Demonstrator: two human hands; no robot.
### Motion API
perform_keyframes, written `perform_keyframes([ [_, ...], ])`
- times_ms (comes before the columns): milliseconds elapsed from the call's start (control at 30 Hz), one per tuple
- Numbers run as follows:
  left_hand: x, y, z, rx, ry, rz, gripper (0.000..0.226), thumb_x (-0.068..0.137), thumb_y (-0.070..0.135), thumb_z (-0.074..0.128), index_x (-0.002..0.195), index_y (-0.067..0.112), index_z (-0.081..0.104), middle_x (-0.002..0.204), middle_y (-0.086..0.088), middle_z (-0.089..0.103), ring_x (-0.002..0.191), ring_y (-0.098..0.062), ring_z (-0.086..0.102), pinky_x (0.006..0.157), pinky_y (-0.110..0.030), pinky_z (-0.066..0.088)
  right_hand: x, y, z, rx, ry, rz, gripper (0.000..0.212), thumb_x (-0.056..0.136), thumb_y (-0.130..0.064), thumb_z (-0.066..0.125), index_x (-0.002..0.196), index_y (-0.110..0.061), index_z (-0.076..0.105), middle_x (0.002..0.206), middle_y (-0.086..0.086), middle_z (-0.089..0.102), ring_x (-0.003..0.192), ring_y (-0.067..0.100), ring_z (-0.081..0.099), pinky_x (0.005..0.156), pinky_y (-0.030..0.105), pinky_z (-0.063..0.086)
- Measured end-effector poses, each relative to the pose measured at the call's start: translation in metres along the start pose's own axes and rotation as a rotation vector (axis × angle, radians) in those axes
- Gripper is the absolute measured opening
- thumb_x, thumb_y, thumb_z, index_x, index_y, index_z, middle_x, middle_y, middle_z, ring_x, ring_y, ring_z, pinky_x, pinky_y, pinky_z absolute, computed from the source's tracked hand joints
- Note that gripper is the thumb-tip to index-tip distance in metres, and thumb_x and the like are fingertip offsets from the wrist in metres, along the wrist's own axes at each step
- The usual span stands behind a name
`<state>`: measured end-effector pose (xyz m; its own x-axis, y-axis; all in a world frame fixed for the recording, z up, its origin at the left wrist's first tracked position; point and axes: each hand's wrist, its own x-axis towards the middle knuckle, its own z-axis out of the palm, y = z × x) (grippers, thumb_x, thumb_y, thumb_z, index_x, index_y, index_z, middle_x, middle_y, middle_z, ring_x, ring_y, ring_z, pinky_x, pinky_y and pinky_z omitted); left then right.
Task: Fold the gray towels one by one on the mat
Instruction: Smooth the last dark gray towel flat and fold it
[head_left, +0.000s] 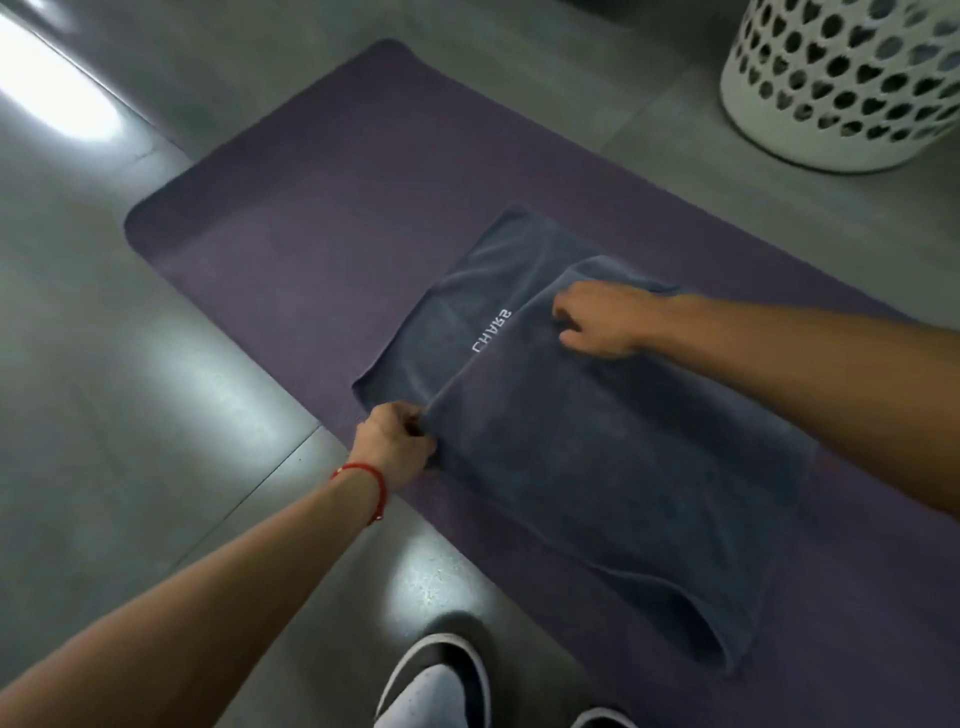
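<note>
My shoe (436, 686) is the closest thing, toe poking in at the bottom on the gray tile floor (130, 415), with a sliver of the other shoe beside it. Just past that, my left hand (395, 447) has its grip pinched tight on the near corner of the gray towel's (597, 467) folded-over layer; there's a red string bracelet (371, 486) on that wrist. Across the fold from that grip, my right hand (597, 322) has fingers curled onto the far corner of the same top layer, knuckles up, so I'm calling that a hold too. The towel lies on the purple mat (311, 234), top flap covering about half the bottom layer, white stitched lettering (491, 332) showing just left of my right grip. Way beyond the right hand sits a white perforated laundry basket (841, 83) on the floor, off the mat.
</note>
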<state>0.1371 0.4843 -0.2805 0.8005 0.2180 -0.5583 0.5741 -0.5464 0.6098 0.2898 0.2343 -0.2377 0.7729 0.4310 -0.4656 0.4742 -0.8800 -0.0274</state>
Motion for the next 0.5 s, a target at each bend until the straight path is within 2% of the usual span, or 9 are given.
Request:
perform_keyframes([
  [33,0.000,-0.002,-0.004,0.112,0.015,0.056,0.017,0.080,0.001,0.063,0.084,0.014,0.073,0.081,-0.006,0.073,0.078,-0.023,0.069,0.073,-0.033,0.059,0.009,0.011,0.002,0.007,0.063,0.070,0.031,0.096,-0.034,0.051,0.118,-0.013,0.059,0.127,0.012,0.058,0.116,0.033,0.056,0.096,0.041,0.047],
  [100,0.002,-0.006,-0.010,0.231,0.018,0.143,0.017,0.082,0.002,0.062,0.082,0.017,0.070,0.079,-0.001,0.072,0.075,-0.016,0.068,0.067,-0.022,0.053,0.029,0.028,0.007,0.099,0.202,0.285,0.042,0.099,-0.039,0.047,0.133,-0.013,0.053,0.138,0.014,0.049,0.126,0.036,0.049,0.104,0.047,0.039],
  [167,0.002,-0.005,-0.014,0.216,0.008,0.172,0.023,0.083,0.002,0.063,0.084,0.024,0.069,0.077,0.004,0.070,0.065,0.000,0.064,0.055,-0.005,0.040,0.047,0.036,0.011,0.251,0.279,0.541,0.050,0.102,-0.043,0.041,0.141,-0.011,0.043,0.144,0.017,0.044,0.132,0.039,0.044,0.110,0.053,0.032],
  [233,0.005,-0.007,-0.015,0.124,-0.011,0.144,0.025,0.085,-0.002,0.063,0.089,0.021,0.072,0.075,0.005,0.071,0.058,0.007,0.064,0.053,-0.003,0.042,0.060,0.039,0.015,0.385,0.269,0.702,0.058,0.102,-0.048,0.041,0.143,-0.007,0.039,0.144,0.019,0.048,0.132,0.041,0.047,0.113,0.055,0.025],
  [300,0.007,-0.010,-0.014,0.031,-0.032,0.100,0.025,0.086,-0.003,0.064,0.091,0.020,0.073,0.077,0.001,0.075,0.059,0.002,0.068,0.059,-0.008,0.051,0.071,0.044,0.016,0.473,0.266,0.776,0.067,0.098,-0.053,0.046,0.144,-0.005,0.040,0.143,0.017,0.051,0.130,0.039,0.050,0.113,0.055,0.025],
  [367,0.011,-0.013,-0.010,-0.049,-0.034,0.054,0.021,0.089,0.001,0.064,0.090,0.020,0.073,0.080,-0.002,0.076,0.066,-0.011,0.074,0.072,-0.028,0.062,0.079,0.051,0.014,0.570,0.253,0.810,0.075,0.088,-0.060,0.053,0.139,-0.005,0.048,0.138,0.015,0.055,0.123,0.038,0.055,0.110,0.053,0.035],
  [433,0.016,-0.014,-0.008,-0.086,0.000,0.035,0.012,0.094,0.013,0.065,0.088,0.020,0.073,0.078,0.002,0.076,0.068,-0.015,0.075,0.076,-0.037,0.063,0.083,0.058,0.012,0.656,0.197,0.780,0.065,0.086,-0.056,0.060,0.122,-0.003,0.059,0.121,0.013,0.061,0.106,0.037,0.061,0.097,0.046,0.049],
  [500,0.022,-0.014,-0.007,-0.047,0.045,0.041,0.011,0.094,0.022,0.065,0.085,0.024,0.072,0.077,0.006,0.075,0.071,-0.013,0.074,0.078,-0.036,0.061,0.085,0.065,0.011,0.698,0.123,0.730,0.052,0.092,-0.047,0.065,0.119,-0.002,0.061,0.117,0.014,0.061,0.102,0.035,0.061,0.087,0.041,0.052],
])
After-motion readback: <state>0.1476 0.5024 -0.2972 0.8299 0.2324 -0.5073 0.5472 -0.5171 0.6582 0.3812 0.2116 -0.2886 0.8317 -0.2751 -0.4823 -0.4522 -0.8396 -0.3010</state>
